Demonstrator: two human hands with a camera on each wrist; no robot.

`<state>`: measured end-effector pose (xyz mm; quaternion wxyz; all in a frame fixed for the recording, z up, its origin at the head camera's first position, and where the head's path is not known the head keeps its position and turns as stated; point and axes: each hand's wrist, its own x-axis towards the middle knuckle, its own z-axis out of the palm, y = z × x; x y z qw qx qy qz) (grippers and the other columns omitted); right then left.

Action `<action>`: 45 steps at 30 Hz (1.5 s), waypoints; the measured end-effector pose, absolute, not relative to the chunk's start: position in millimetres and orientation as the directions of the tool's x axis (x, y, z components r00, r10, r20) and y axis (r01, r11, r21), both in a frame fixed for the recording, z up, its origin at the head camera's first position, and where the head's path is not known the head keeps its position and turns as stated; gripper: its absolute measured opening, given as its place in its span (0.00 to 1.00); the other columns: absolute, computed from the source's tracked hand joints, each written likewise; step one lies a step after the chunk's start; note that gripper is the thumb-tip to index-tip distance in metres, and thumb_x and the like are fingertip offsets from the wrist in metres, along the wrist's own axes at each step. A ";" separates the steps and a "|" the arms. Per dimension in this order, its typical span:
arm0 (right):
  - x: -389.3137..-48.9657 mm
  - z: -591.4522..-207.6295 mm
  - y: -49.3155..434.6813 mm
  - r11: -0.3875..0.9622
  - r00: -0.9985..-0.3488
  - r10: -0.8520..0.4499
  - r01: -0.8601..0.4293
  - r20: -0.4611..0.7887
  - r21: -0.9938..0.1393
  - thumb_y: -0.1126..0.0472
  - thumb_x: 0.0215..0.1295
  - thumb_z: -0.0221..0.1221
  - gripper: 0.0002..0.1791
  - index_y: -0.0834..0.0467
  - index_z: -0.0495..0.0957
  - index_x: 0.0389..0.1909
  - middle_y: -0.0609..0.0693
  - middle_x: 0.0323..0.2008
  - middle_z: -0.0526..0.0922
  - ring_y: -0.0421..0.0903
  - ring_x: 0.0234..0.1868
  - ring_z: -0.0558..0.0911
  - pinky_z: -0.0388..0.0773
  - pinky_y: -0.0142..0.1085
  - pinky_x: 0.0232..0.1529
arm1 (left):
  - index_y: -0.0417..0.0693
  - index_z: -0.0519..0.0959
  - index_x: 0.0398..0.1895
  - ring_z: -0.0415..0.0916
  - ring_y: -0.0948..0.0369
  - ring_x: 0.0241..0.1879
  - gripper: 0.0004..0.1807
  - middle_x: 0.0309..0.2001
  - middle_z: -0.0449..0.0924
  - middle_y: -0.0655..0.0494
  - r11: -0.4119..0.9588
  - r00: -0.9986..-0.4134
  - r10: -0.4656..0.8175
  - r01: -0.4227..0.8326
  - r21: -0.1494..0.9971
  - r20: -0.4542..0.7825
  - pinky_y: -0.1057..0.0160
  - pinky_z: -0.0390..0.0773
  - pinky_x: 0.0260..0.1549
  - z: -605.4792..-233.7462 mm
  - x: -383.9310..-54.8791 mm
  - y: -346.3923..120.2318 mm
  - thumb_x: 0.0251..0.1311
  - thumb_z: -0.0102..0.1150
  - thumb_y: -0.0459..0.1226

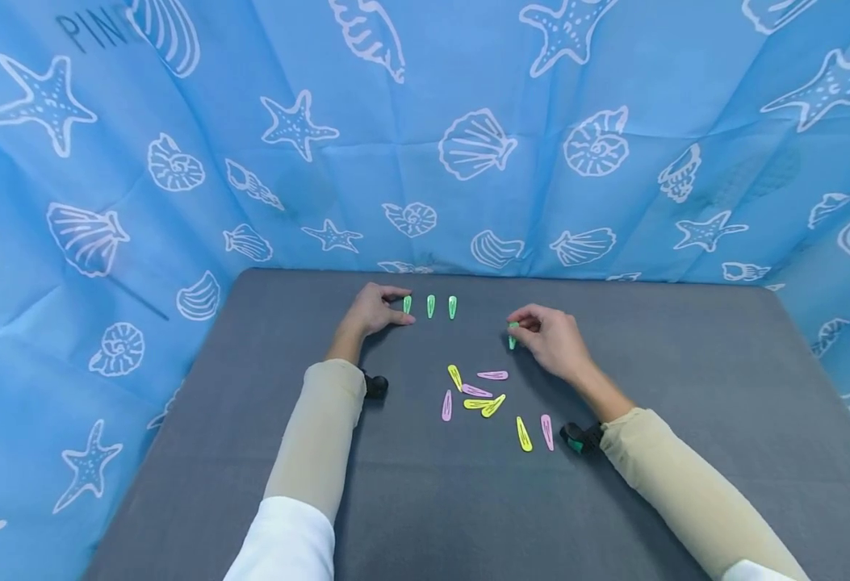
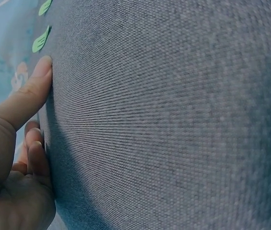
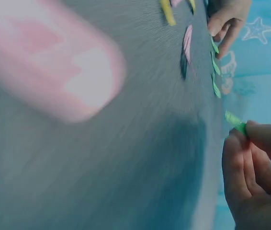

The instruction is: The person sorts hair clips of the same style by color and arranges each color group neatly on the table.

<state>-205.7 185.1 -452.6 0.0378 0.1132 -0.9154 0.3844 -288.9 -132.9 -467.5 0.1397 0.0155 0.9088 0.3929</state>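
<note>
Three green snap hair clips stand in a row near the table's far edge: a left one point(image 1: 407, 305), a middle one point(image 1: 431, 307) and a right one point(image 1: 453, 307). My left hand point(image 1: 375, 311) rests around the left clip, thumb by its near end and forefinger by its far end. In the left wrist view the thumb is stretched out and hides that clip. Right of the row, my right hand point(image 1: 557, 343) pinches another green hair clip point(image 3: 233, 120) between thumb and fingertips, its free end sticking out.
Yellow hair clips point(image 1: 524, 434) and pink hair clips point(image 1: 447, 406) lie scattered mid-table between the forearms, some overlapping. The grey cloth-covered table point(image 1: 425, 500) ends at a blue shell-patterned curtain point(image 1: 395, 145) behind and beside it.
</note>
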 end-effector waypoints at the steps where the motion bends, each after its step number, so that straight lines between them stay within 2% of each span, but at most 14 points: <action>1: -212.5 -453.9 180.9 0.667 -0.978 -0.174 -0.206 0.118 -0.716 0.63 0.67 0.66 0.09 0.62 0.85 0.46 0.57 0.35 0.88 0.47 0.32 0.86 0.78 0.32 0.32 | 0.60 0.80 0.65 0.71 0.54 0.53 0.32 0.72 0.71 0.50 0.691 -0.960 0.137 -0.083 0.718 -0.243 0.49 0.73 0.60 -467.3 -288.6 -133.2 0.54 0.78 0.43; 5: -235.7 -458.3 165.3 0.657 -0.987 -0.158 -0.130 0.033 -0.743 0.62 0.68 0.65 0.11 0.62 0.85 0.47 0.58 0.37 0.87 0.47 0.32 0.85 0.78 0.31 0.32 | 0.60 0.80 0.65 0.71 0.53 0.55 0.32 0.73 0.71 0.50 0.690 -0.958 0.139 -0.087 0.718 -0.250 0.49 0.73 0.61 -467.2 -287.6 -133.6 0.54 0.78 0.43; 13: -267.0 -462.9 143.5 0.685 -0.992 -0.110 -0.118 0.058 -0.719 0.61 0.69 0.65 0.10 0.61 0.85 0.47 0.59 0.41 0.88 0.54 0.42 0.84 0.77 0.45 0.43 | 0.59 0.81 0.64 0.72 0.52 0.58 0.32 0.71 0.72 0.49 0.680 -0.962 0.121 -0.099 0.726 -0.245 0.48 0.72 0.62 -465.5 -287.6 -132.1 0.53 0.78 0.41; 18: -277.4 -465.9 136.7 0.682 -0.993 -0.108 -0.103 0.040 -0.724 0.61 0.68 0.65 0.10 0.61 0.86 0.47 0.59 0.41 0.88 0.54 0.43 0.85 0.77 0.46 0.46 | 0.59 0.81 0.64 0.71 0.54 0.53 0.32 0.70 0.74 0.50 0.684 -0.964 0.114 -0.098 0.723 -0.239 0.51 0.73 0.58 -466.1 -287.7 -132.5 0.52 0.79 0.41; 22: -282.2 -467.8 134.9 0.703 -0.993 -0.112 -0.103 0.034 -0.703 0.60 0.68 0.65 0.11 0.60 0.87 0.48 0.58 0.40 0.88 0.53 0.41 0.83 0.74 0.44 0.45 | 0.58 0.80 0.65 0.67 0.56 0.45 0.33 0.69 0.75 0.50 0.687 -0.964 0.131 -0.080 0.722 -0.231 0.56 0.70 0.49 -466.8 -287.9 -133.4 0.53 0.79 0.42; 25: -284.1 -467.9 133.4 0.715 -0.992 -0.125 -0.098 0.011 -0.692 0.60 0.69 0.64 0.12 0.59 0.87 0.50 0.57 0.41 0.87 0.53 0.42 0.82 0.74 0.44 0.46 | 0.58 0.80 0.65 0.66 0.56 0.43 0.33 0.69 0.75 0.50 0.687 -0.964 0.138 -0.073 0.723 -0.229 0.57 0.68 0.47 -467.1 -288.3 -134.3 0.53 0.78 0.42; 31: -283.6 -466.6 130.9 0.745 -0.993 -0.107 -0.042 -0.057 -0.666 0.56 0.71 0.63 0.13 0.55 0.87 0.52 0.55 0.45 0.87 0.53 0.45 0.82 0.74 0.47 0.50 | 0.58 0.80 0.65 0.66 0.57 0.44 0.33 0.69 0.74 0.50 0.694 -0.962 0.144 -0.069 0.717 -0.231 0.57 0.68 0.48 -467.2 -288.5 -134.2 0.54 0.78 0.43; 38: -283.4 -466.8 131.6 0.753 -0.992 -0.115 -0.053 -0.052 -0.656 0.56 0.71 0.63 0.14 0.55 0.86 0.54 0.55 0.46 0.87 0.53 0.47 0.82 0.74 0.48 0.51 | 0.59 0.80 0.65 0.65 0.57 0.41 0.33 0.68 0.75 0.51 0.697 -0.963 0.135 -0.074 0.713 -0.232 0.58 0.66 0.46 -466.3 -288.7 -134.2 0.54 0.78 0.43; 43: -282.5 -466.3 133.4 0.745 -0.989 -0.140 -0.078 -0.041 -0.663 0.57 0.72 0.61 0.16 0.58 0.84 0.56 0.58 0.50 0.87 0.55 0.52 0.83 0.76 0.50 0.56 | 0.59 0.78 0.67 0.68 0.55 0.45 0.35 0.69 0.75 0.49 0.695 -0.961 0.152 -0.062 0.716 -0.230 0.55 0.69 0.48 -468.8 -290.4 -137.1 0.53 0.78 0.45; 45: -281.8 -464.8 133.5 0.746 -0.987 -0.153 -0.089 -0.039 -0.659 0.56 0.74 0.59 0.18 0.58 0.83 0.58 0.59 0.53 0.86 0.56 0.55 0.83 0.75 0.51 0.58 | 0.59 0.77 0.69 0.71 0.54 0.50 0.36 0.68 0.75 0.48 0.687 -0.960 0.163 -0.056 0.724 -0.228 0.53 0.72 0.53 -469.9 -291.6 -139.9 0.55 0.77 0.47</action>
